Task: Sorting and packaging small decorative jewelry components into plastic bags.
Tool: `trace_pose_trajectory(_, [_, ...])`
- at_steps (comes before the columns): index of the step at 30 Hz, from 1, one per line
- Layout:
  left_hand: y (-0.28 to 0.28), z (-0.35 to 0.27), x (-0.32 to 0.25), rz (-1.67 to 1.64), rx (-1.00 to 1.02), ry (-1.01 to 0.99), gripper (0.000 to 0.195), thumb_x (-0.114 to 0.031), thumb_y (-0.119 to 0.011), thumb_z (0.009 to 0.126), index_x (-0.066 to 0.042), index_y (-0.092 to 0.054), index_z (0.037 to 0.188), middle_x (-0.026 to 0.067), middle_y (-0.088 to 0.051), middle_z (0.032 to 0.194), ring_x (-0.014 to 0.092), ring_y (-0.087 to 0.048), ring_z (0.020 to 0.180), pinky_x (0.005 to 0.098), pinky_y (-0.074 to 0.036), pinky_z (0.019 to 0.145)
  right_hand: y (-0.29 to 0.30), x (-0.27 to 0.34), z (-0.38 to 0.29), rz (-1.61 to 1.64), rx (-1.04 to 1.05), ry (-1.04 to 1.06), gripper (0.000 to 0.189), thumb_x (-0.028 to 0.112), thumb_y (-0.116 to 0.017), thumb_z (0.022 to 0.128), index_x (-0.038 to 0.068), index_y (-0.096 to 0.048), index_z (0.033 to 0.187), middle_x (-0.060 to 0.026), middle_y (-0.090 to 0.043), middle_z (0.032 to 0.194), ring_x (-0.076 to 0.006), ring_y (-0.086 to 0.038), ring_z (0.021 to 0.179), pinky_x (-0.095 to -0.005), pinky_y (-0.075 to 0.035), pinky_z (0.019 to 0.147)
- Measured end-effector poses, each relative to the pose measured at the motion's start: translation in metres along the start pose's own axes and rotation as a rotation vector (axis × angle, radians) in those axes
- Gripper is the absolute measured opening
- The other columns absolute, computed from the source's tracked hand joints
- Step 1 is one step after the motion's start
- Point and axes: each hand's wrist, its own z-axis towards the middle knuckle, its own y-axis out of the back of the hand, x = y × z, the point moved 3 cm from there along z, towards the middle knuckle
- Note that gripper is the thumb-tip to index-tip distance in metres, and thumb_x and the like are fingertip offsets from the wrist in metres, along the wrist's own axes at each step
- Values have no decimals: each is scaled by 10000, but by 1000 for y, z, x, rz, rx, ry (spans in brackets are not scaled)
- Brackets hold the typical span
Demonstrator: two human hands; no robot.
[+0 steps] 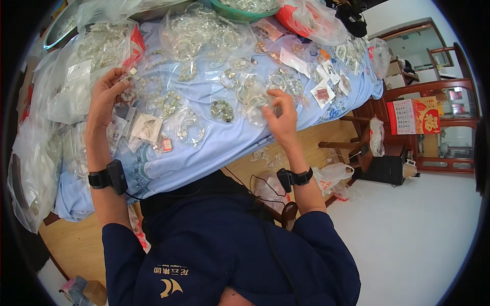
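My left hand [109,88] pinches a beaded bracelet [129,91] of clear and greyish stones between thumb and fingers, with a small pale square piece at its top. At the right, the thumb and fingers of my right hand [282,114] hold the edge of a small clear plastic bag [253,109]. A ring-shaped piece shows through that bag. Between my hands a dark green bead bracelet [222,111] lies on the light blue cloth [229,132]. Near it are bagged green-stone bracelets [171,105] and a card with a butterfly-shaped piece [146,128].
Large clear bags of bracelets [206,32] and a green basin [245,15] stand at the far side. More plastic bags [38,172] hang over the left edge. Small packets [323,93] lie at the right. Bags [270,187] rest on the floor; black cables run from my wrist straps.
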Motion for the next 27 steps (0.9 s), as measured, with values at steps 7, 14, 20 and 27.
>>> trace_pose_trajectory(7, [-2,2,0,14,4,-10,292,-92,-585,855,-35,-568,1141,8,-602,991,99,-614,842,269,-553,641,34,-46,24,272,-256,-465,184,78,-625,884,-1,-563,1038,-1,-596,874,-41,-506,722,-191,-414,649])
trace_pose_trajectory(14, [-2,1,0,43,-10,-2,289,-86,-578,854,-34,-572,1138,3,-600,994,96,-613,841,261,-548,645,52,-74,34,318,-339,-513,261,90,-564,909,-27,-580,1141,-7,-590,855,-53,-502,712,-204,-412,644])
trace_pose_trajectory(20, [1,3,2,48,2,-7,292,-84,-577,853,-33,-574,1140,2,-605,1002,92,-613,843,256,-545,648,63,-87,35,224,-328,-575,331,46,-511,898,-36,-564,1214,-12,-592,861,-54,-496,710,-211,-411,641])
trace_pose_trajectory(27, [2,2,3,53,-8,5,297,-88,-585,850,-35,-574,1142,3,-616,1003,93,-616,844,257,-545,652,65,-81,39,343,-391,-507,397,29,-505,882,-25,-534,1275,-14,-602,864,-55,-489,696,-207,-403,623])
